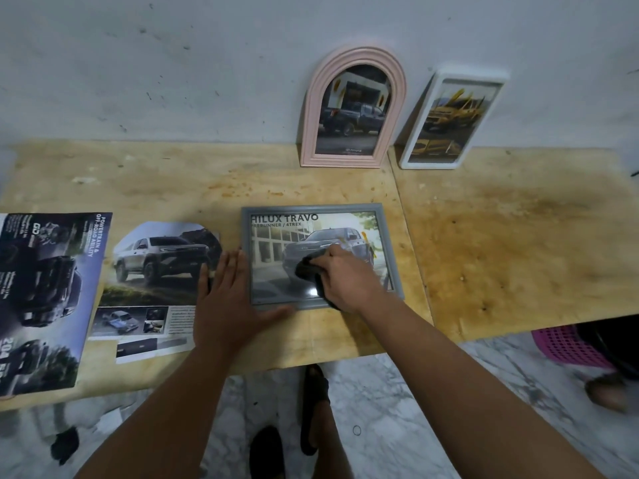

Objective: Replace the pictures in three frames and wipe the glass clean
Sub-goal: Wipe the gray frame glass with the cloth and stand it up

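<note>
A grey rectangular frame (pixel 387 236) lies flat on the wooden table (pixel 501 236) with a truck picture under its glass. My right hand (pixel 349 281) grips a dark cloth (pixel 307 271) and presses it onto the glass near the middle. My left hand (pixel 224 295) lies flat with straight fingers against the frame's left edge and front left corner. A pink arched frame (pixel 352 108) and a white rectangular frame (pixel 453 122) lean against the wall at the back, each with a vehicle picture inside.
A cut truck picture (pixel 155 267) and a dark brochure (pixel 45 299) lie on the table's left. Below the table's front edge are a marble floor, my sandalled feet (pixel 311 402), a pink basket (pixel 567 344) at right and paper scraps at left.
</note>
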Motion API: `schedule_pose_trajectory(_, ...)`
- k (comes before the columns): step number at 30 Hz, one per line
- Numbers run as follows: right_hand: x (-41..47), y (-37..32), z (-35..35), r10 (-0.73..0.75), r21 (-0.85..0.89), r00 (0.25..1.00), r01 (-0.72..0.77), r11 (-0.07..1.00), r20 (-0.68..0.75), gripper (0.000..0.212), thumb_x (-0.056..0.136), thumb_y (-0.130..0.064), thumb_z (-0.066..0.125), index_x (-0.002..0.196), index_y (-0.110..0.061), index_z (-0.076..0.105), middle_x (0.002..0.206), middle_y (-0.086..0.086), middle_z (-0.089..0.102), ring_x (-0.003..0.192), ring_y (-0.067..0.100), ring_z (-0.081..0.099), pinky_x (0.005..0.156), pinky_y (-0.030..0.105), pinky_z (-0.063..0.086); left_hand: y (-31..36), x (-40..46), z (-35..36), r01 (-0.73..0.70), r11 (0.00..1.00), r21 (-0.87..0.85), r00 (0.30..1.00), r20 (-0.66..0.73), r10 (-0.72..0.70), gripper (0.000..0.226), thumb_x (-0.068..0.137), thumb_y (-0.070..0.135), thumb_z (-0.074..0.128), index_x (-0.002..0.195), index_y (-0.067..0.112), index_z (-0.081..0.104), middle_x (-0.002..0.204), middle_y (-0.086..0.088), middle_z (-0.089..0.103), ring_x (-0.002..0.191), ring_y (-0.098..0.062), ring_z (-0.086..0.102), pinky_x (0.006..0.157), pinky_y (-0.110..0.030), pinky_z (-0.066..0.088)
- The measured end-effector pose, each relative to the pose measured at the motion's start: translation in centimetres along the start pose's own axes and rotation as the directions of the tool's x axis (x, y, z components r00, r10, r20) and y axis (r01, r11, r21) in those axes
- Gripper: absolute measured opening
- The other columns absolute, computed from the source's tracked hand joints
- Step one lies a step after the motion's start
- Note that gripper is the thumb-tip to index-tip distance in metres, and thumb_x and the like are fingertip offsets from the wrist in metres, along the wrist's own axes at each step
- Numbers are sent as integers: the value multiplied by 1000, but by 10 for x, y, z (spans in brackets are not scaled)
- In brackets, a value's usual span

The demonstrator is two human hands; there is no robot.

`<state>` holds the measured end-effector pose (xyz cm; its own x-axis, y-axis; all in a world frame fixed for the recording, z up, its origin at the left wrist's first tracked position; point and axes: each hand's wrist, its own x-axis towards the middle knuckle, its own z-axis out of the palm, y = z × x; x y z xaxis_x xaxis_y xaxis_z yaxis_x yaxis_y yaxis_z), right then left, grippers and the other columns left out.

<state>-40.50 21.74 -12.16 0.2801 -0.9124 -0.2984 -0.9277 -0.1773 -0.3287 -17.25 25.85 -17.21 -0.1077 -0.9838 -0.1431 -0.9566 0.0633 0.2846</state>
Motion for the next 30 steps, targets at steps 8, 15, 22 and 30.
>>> schedule_pose_trajectory(8, -14, -2, -15, -13, -18, 969, 18, 1000, 245, 38, 101, -18, 49, 135, -27, 65, 127, 6, 59, 106, 30, 62, 87, 41, 55, 0, 0, -1, 0, 1000, -17, 1000, -15, -1, 140, 65, 106, 34, 162, 7, 13, 171, -7, 14, 159, -17, 1, 128, -53, 2)
schedule_pose_trajectory(15, 30, 46, -64, 173, 233, 978, -197, 952, 119, 38, 97, -12, 52, 128, -25, 70, 130, 4, 68, 117, 25, 61, 101, 38, 50, -1, 0, -1, -7, 1000, -26, 1000, -21, 6, 141, 63, 106, 36, 162, 8, 13, 171, -7, 15, 159, -16, 1, 128, -53, 4)
schedule_pose_trajectory(22, 40, 55, -33, 135, -35, 986, -139, 990, -93, 43, 102, -23, 47, 144, -28, 55, 130, 7, 50, 114, 32, 55, 89, 42, 53, -1, 1, 0, -10, 1000, -4, 1000, -20, 10, 139, 66, 105, 35, 162, 7, 13, 171, -8, 15, 159, -17, 2, 128, -53, 5)
schedule_pose_trajectory(30, 14, 44, -6, 170, -100, 974, -186, 977, -150, 44, 98, -19, 49, 141, -23, 54, 124, 9, 47, 101, 32, 57, 71, 36, 48, 1, 0, -2, -3, 1000, 5, 1000, -2, 3, 139, 66, 106, 32, 163, 9, 9, 172, -5, 9, 159, -17, -3, 128, -52, 2)
